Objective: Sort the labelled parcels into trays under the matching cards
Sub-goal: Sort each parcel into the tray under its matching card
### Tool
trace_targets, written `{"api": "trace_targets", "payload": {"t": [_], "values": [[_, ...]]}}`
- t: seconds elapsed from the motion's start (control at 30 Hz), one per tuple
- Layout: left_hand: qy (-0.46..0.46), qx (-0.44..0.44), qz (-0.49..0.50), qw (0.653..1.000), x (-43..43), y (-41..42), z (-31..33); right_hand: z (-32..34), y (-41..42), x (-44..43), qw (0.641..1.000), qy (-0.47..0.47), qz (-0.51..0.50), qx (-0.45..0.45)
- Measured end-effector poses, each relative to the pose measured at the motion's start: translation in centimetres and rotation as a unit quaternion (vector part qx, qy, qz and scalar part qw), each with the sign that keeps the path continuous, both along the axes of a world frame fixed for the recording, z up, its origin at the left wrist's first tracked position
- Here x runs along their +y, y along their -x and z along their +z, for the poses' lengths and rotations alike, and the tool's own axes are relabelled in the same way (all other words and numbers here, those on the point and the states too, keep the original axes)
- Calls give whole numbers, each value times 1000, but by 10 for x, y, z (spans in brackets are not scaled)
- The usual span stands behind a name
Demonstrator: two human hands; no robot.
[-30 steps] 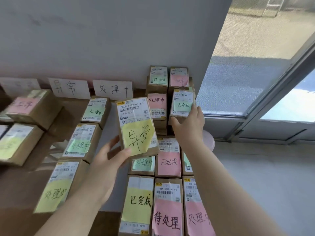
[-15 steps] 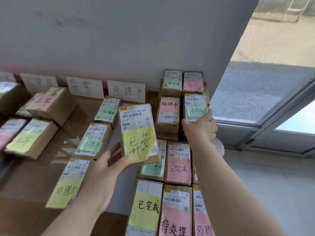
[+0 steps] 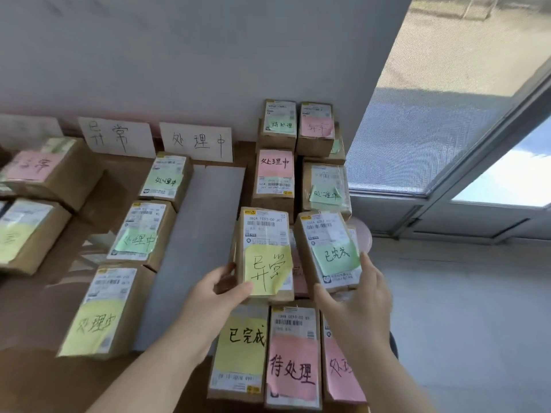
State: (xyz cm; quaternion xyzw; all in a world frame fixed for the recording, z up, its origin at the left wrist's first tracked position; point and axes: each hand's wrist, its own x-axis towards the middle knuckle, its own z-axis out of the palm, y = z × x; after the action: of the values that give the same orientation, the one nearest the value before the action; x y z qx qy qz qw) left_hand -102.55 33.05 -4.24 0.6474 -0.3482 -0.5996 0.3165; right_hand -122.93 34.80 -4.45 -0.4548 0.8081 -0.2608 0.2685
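Nearest you, the unsorted pile [image 3: 292, 362] lies flat, its coloured notes face up: yellow, pink, pink.

Just above it, both of your hands are loaded. Your left hand [image 3: 214, 296] grips the yellow-note parcel [image 3: 264, 251] by its lower left corner, thumb across the front. Your right hand [image 3: 357, 296] grips the green-note parcel [image 3: 328, 248] at its lower end, with fingers up the right side. Both parcels are lifted clear and tilted toward you, side by side.

Step in hand, as judged: pick completed, labels being read, placement not yet begun.

The yellow-note parcel is a brown carton with a white shipping label and a yellow note reading 异常, whose lower corner is curling off. It is light enough for one hand.

Next move: carry it left across the bench [image 3: 26, 317] to the space under the 异常 card [image 3: 117, 137] on the wall, where a pink-note parcel [image 3: 32, 168] already sits. Do not stop at the column under the 处理中 card [image 3: 196, 141].

The green note reads 已完成. No matching card can be read in view.
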Motion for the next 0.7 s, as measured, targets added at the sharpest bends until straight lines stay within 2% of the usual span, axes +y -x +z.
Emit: {"api": "trace_targets", "payload": {"t": [0.1, 0.17, 0.37, 0.5, 0.7], "values": [[-22, -7, -10, 1000, 3, 11, -6, -7, 3, 5, 999, -33, 20, 7], [-31, -12, -14, 999, 5, 16, -8, -13, 6, 3, 998, -50, 20, -19], [-32, -3, -25, 999, 8, 22, -9, -21, 19, -6, 982, -30, -2, -184], [-18, 2, -43, 999, 14, 22, -7, -14, 22, -3, 968, -1, -11, -250], [30, 16, -38, 999, 14, 5, 9, -1, 18, 4, 922, 57, -31, -381]]}}
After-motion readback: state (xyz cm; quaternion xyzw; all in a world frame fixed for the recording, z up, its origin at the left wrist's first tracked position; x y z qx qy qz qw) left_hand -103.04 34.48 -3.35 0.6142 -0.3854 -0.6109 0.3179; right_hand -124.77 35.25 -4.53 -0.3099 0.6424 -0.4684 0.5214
